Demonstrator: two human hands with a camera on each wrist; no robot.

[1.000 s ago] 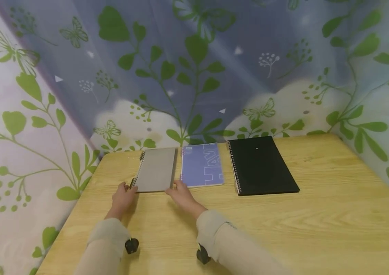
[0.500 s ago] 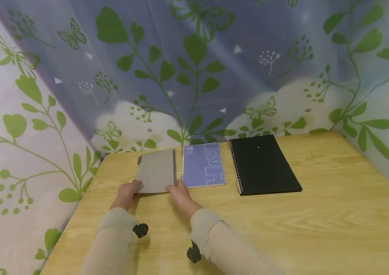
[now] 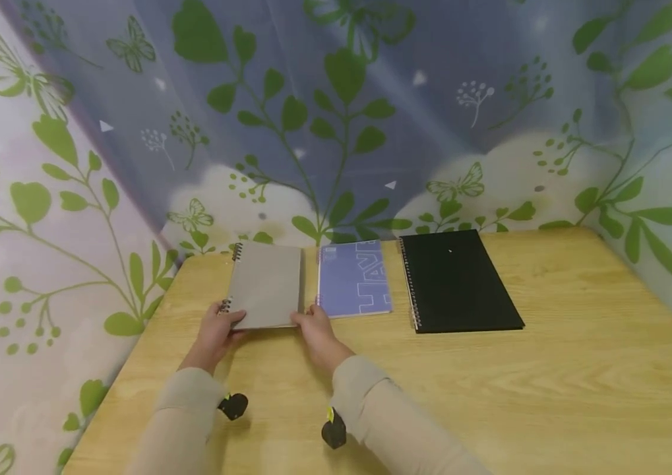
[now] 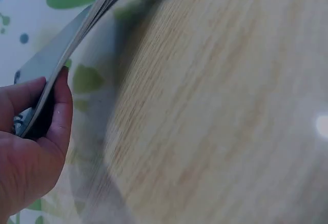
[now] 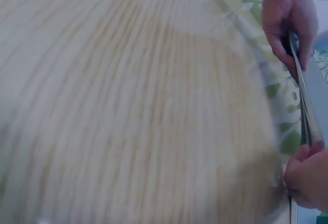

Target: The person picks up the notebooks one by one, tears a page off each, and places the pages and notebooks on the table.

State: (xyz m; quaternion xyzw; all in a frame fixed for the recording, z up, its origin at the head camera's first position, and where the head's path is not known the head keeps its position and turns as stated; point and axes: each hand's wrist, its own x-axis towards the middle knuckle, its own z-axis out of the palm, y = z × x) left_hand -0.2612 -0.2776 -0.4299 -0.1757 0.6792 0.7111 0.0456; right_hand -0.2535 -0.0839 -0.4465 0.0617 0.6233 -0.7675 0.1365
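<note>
Grey spiral-bound notebook (image 3: 267, 285), leftmost of 3 notebooks in a row at the far side of the wooden table (image 3: 549, 382), held by both hands at its near edge. The near edge appears lifted off the table, as the 2 wrist views show the cover seen edge-on above the wood; whether the far edge rests on the table cannot be told.

Left hand (image 3: 214, 333): grips the near left corner, at the wire spiral. In the left wrist view the thumb lies on top of the cover and the fingers curl beneath, so the corner is pinched between them. Right hand (image 3: 316, 328): grips the near right corner; the right wrist view shows the fingers closed on the thin edge of the notebook, though blur hides the exact finger positions.

Just beside the grey notebook, to its right, lies a blue notebook (image 3: 355, 278) with pale lettering; the right hand sits at the narrow gap between the 2. Further right, apart from the blue one, lies a larger black notebook (image 3: 460, 282), also wire-bound on its left side. A leaf-and-butterfly printed backdrop (image 3: 336, 119) encloses the table on 3 sides.

Handling note (judgement): a thin, flexible cover held at 2 corners tends to sag or fan open. Even lift from both hands, with the pinch taking all pages and not only the cover, should keep it flat and clear of the blue notebook's edge.
</note>
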